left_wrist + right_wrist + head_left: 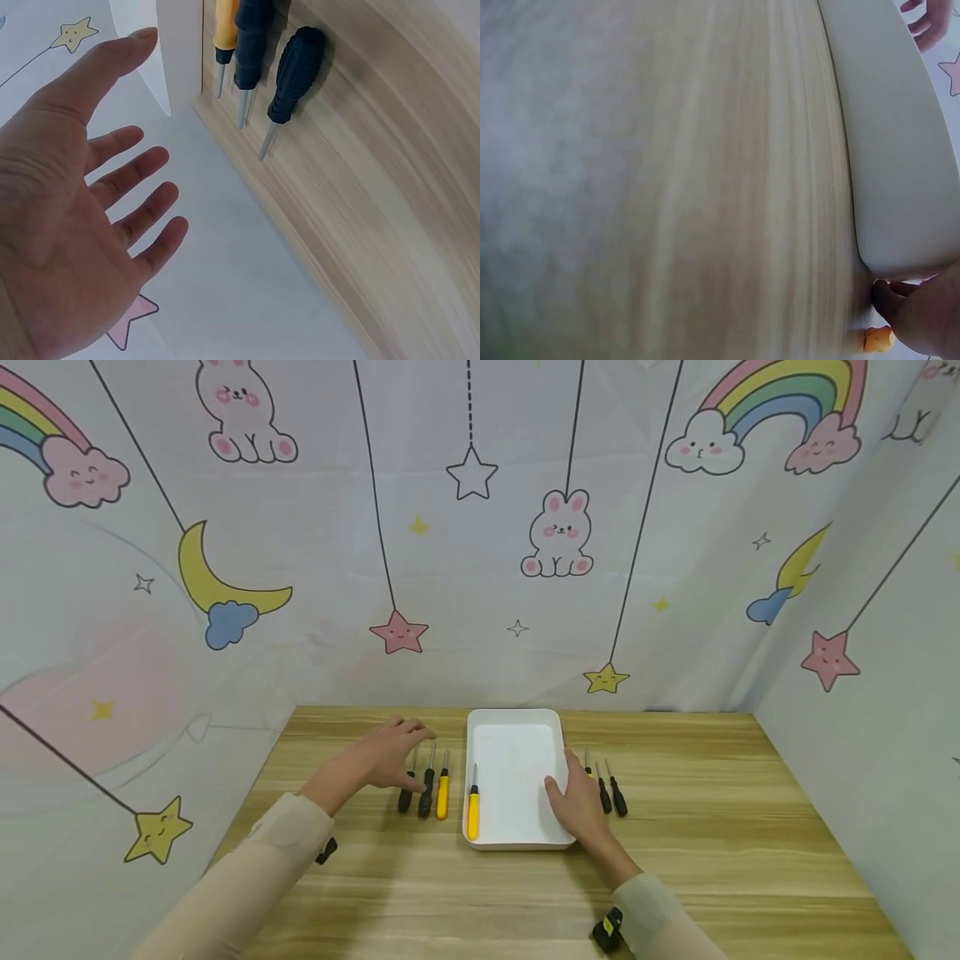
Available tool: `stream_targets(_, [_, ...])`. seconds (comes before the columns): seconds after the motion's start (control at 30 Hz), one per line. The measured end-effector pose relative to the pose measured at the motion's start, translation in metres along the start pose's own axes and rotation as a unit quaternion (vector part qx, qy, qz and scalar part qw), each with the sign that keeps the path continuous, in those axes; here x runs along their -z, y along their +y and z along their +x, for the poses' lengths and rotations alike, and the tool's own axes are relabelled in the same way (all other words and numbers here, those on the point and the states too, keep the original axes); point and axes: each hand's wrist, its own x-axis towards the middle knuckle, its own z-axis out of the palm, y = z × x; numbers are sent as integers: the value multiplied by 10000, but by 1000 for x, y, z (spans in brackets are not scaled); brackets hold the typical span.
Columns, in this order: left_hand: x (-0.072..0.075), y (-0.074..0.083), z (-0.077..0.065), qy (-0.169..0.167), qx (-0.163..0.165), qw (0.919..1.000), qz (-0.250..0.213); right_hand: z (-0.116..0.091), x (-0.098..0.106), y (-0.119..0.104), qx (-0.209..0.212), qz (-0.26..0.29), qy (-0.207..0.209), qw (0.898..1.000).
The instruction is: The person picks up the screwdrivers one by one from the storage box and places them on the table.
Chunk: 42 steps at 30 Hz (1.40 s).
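Note:
A white tray (pixel 517 777) lies on the table with a yellow screwdriver (pixel 473 817) along its left side. My right hand (pixel 583 806) grips the tray's right wall, thumb over the rim and fingers outside; in the right wrist view those fingers curl at the tray's lower edge. Above a row of screwdrivers left of the tray, my left hand (pixel 388 755) hovers with spread fingers and holds nothing. That row has a black screwdriver (pixel 406 799), another black screwdriver (pixel 425 800) and a yellow screwdriver (pixel 442 797), tips pointing away from me.
Right of the tray lie two black screwdrivers (pixel 618 802) and a yellow-and-black screwdriver (pixel 588 770) partly hidden by my right hand. Behind the wooden table (pixel 697 827) hangs a patterned white curtain (pixel 480 577), which also runs along both sides.

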Motion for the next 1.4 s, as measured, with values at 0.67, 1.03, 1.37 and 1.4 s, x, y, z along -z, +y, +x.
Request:
stream_targets(0.67, [2,18,9,170,-296,9994,-1,0,0,-2,-3,-30,-32,10000])
stream_targets(1.03, [11,36,12,189,-527,9984,-41,1,0,0,-15,-44,-2,10000])
stream_targets(1.37, [1,50,19,175,-552,9982,-181,1,0,2,-8,-14,-20,10000])
stream_targets(1.4, [-1,51,19,188,-569,9980,-205,1,0,2,-2,-15,-8,10000])
